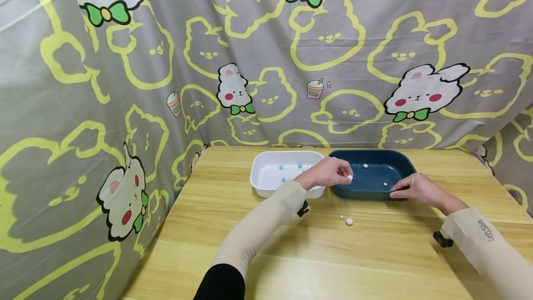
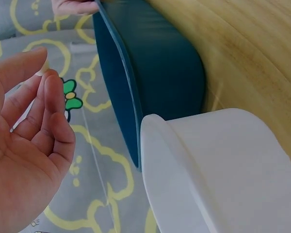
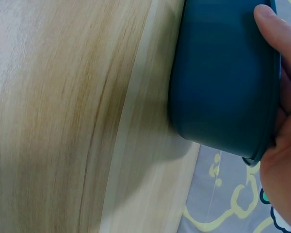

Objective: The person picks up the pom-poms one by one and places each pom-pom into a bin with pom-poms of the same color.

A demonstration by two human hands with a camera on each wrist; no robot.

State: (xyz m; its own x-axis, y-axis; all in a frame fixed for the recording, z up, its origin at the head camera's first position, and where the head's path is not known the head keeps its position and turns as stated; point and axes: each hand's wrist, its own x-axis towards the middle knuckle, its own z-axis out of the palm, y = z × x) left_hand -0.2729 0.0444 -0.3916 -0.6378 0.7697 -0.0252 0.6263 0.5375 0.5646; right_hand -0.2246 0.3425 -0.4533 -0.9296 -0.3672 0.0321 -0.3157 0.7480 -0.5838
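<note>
Between thumb and fingertips, my left hand (image 1: 331, 171) pinches a small white ball (image 1: 350, 178) above the near left side of a dark blue tub (image 1: 354, 194). In the left wrist view, the ball (image 2: 44, 68) is mostly covered by the fingertips. My right hand (image 1: 420, 190) grips the tub's near right rim, with the thumb (image 3: 267, 14) on the outer wall and the fingers inside. Two white balls, one toward the back (image 1: 365, 165) and one nearer the right hand (image 1: 385, 184), lie in the tub.
A white tub (image 1: 260, 189) with several light-blue pieces (image 1: 281, 167) stands left of the blue one, partly behind my left forearm. In front, a larger white ball (image 1: 349, 221) and a smaller one (image 1: 342, 217) lie on the wooden table (image 1: 316, 253). A patterned curtain (image 1: 266, 50) hangs behind.
</note>
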